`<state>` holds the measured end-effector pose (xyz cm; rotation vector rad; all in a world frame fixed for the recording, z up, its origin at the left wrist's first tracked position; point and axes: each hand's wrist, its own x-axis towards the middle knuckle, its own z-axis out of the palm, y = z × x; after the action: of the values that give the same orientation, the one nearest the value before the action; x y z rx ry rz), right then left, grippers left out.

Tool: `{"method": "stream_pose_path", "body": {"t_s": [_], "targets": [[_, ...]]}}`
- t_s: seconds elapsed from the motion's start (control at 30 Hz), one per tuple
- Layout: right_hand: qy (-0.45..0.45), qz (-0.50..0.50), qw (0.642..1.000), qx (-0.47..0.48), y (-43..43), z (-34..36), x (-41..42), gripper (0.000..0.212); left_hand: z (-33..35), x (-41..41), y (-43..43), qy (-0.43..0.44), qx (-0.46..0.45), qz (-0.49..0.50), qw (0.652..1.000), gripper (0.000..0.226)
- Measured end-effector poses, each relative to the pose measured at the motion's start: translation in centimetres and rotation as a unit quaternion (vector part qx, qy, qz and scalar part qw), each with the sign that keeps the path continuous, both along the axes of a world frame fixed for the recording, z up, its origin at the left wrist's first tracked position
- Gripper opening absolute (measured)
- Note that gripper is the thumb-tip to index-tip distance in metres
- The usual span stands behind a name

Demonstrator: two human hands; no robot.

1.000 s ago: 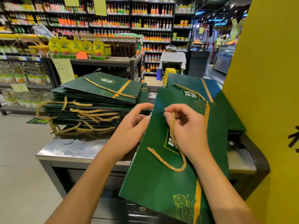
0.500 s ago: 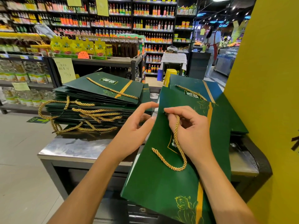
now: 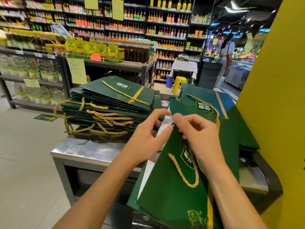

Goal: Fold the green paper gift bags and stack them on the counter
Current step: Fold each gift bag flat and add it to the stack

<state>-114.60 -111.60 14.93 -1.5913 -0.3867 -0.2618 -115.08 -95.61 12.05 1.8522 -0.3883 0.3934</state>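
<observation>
Two hands were counted: left hand point(image 3: 146, 139), right hand point(image 3: 199, 138). One green bag point(image 3: 168, 199) was tallied between them. On the one counter point(image 3: 85, 149), two piles were counted: tall stack point(image 3: 112, 104), lower pile point(image 3: 239, 129), layers too tight to be numbered. One yellow stool point(image 3: 179, 81) and one person point(image 3: 227, 52) were logged behind.

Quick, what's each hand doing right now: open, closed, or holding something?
Left hand: pinches the top edge of the green gift bag.
Right hand: its grip holds the same bag's top edge.
</observation>
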Motion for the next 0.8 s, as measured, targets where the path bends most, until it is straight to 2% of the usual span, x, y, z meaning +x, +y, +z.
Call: {"method": "stream_pose_path", "body": {"t_s": [0.17,0.33,0.5,0.6,0.8], "targets": [[0.044,-0.024,0.999,0.009,0.8,0.4,0.0,0.014,-0.1,-0.2,-0.1,-0.025,0.017,0.002,1.000,0.035],[0.021,-0.052,0.997,0.049,0.8,-0.5,0.3,0.006,-0.4,0.0,0.0,-0.024,0.025,-0.006,0.999,0.048],[-0.023,-0.068,0.994,0.084,0.6,-1.2,0.5,0.020,-0.7,0.6,0.2,-0.030,0.055,0.018,0.998,0.026],[-0.028,-0.055,0.993,0.095,0.5,-1.5,0.7,0.017,-0.4,0.7,0.1,-0.031,0.037,0.009,0.999,0.013],[-0.040,-0.044,0.994,0.090,0.5,-1.7,0.9,0.017,-0.3,0.9,0.2,-0.055,0.023,0.000,0.998,0.010]]}}
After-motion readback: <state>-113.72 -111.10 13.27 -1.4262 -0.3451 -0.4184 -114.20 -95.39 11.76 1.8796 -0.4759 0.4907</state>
